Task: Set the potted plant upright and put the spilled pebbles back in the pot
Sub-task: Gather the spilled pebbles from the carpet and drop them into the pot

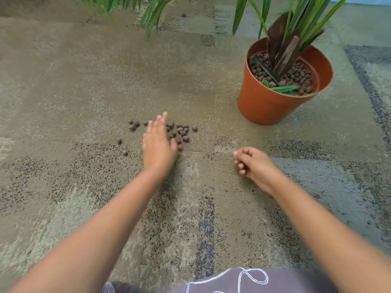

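Left hand (159, 144) flat, fingers straight over spilled pebbles (179, 132); right hand (251, 163) curled, perhaps empty. Pot (273, 102) upright, stem pointing up.

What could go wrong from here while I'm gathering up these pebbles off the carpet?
A sweep by the left hand may scatter the spilled pebbles further; strays already lie apart and blend into the speckled carpet. The pot stands upright, but its leaves overhang the rim, so dropped pebbles might bounce out.
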`<state>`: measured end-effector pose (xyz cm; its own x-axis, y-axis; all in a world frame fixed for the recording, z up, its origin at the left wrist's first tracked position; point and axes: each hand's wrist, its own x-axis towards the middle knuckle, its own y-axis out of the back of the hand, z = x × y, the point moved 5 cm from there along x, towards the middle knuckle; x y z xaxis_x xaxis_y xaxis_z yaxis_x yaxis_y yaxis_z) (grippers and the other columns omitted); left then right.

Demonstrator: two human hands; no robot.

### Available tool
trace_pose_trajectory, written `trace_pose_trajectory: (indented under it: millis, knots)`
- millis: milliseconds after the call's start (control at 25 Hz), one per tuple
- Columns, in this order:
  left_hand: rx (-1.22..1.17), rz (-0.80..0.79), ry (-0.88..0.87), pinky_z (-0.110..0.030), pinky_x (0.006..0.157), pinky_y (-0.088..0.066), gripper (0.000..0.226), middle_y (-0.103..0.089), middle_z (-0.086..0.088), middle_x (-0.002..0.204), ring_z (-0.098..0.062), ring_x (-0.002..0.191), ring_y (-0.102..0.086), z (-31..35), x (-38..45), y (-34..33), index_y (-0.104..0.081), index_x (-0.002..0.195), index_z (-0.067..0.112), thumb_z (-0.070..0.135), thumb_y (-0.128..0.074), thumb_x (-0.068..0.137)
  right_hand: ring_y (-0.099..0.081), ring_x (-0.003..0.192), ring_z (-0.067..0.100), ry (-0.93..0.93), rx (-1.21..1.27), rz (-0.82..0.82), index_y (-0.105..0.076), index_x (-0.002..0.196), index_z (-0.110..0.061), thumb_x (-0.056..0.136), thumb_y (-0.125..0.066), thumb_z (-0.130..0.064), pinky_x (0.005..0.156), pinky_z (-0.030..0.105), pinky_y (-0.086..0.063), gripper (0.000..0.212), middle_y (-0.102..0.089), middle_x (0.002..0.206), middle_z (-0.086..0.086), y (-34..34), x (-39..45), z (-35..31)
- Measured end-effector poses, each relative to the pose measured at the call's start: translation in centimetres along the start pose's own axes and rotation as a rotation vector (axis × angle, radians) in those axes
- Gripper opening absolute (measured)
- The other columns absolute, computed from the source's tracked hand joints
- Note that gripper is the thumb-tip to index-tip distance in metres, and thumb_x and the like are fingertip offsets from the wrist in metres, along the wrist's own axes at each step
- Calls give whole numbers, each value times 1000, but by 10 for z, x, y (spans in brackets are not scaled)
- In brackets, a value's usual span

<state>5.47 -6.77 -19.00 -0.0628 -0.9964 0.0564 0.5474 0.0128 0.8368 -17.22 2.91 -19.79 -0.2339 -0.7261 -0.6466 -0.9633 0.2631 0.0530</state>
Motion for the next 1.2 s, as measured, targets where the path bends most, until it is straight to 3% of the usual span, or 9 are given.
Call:
trace_pose_trajectory:
  millis: [200, 320, 400, 560, 800, 960, 1080, 1200]
  knots:
    - [231, -67, 60, -48, 114, -18, 60, -23, -5, 154, -25, 141, -19, -64, 46, 37, -27, 145, 17, 0, -40, 88, -63, 58, 10, -84, 443, -91, -61, 102, -2, 88, -56, -6, 54, 19, -54, 15, -68, 67, 5, -20, -21, 21]
    - [267, -190, 44, -45, 113, -18, 54, -24, -8, 153, -30, 140, -22, -75, 60, 43, -33, 143, 13, -1, -36, 91, -65, 61, 13, -90, 464, -120, -61, 104, -1, 89, -54, -6, 58, 22, -56, 16, -70, 68, 6, -28, -22, 19]
    - [282, -190, 17, -45, 110, -24, 47, -34, -12, 148, -32, 135, -30, -74, 62, 45, -43, 137, 10, 0, -38, 91, -66, 62, 13, -93, 457, -132, -61, 104, -1, 90, -54, -6, 59, 22, -56, 17, -70, 70, 7, -30, -24, 21]
    - [254, -2, 6, -41, 84, -44, 26, -56, -19, 116, -37, 105, -51, -69, 54, 53, -64, 109, 5, 5, -49, 89, -66, 63, 13, -59, 549, -166, -59, 108, 0, 90, -54, -7, 61, 24, -57, 19, -70, 75, 9, -25, -28, 28]
    - [76, -23, 212, -33, 73, -46, 13, -54, -16, 105, -33, 93, -54, -72, 49, 52, -63, 87, 13, 3, -53, 86, -66, 64, 13, -34, 563, -194, -59, 106, -1, 90, -54, -7, 66, 27, -59, 18, -70, 78, 10, -23, -32, 31]
    - [-95, 5, 321, -23, 49, -39, 18, -64, -13, 99, -14, 66, -56, -70, 42, 59, -64, 89, 11, -1, -51, 86, -66, 64, 13, -34, 577, -197, -60, 105, 0, 90, -54, -6, 65, 27, -59, 17, -70, 77, 10, -23, -32, 32]
    - [-117, 19, 292, -30, 60, -49, 18, -62, -11, 106, -22, 80, -63, -41, 34, 59, -64, 90, 11, -1, -50, 87, -67, 65, 13, -44, 591, -199, -60, 105, 0, 89, -55, -4, 67, 28, -59, 17, -70, 79, 10, -23, -32, 31]
    - [-357, -33, 332, -33, 67, -57, 15, -61, -7, 98, -19, 80, -64, 0, 20, 50, -59, 84, 14, 1, -53, 88, -68, 68, 13, -55, 617, -175, -61, 104, -1, 88, -55, -2, 69, 28, -59, 17, -71, 79, 9, -24, -32, 30]
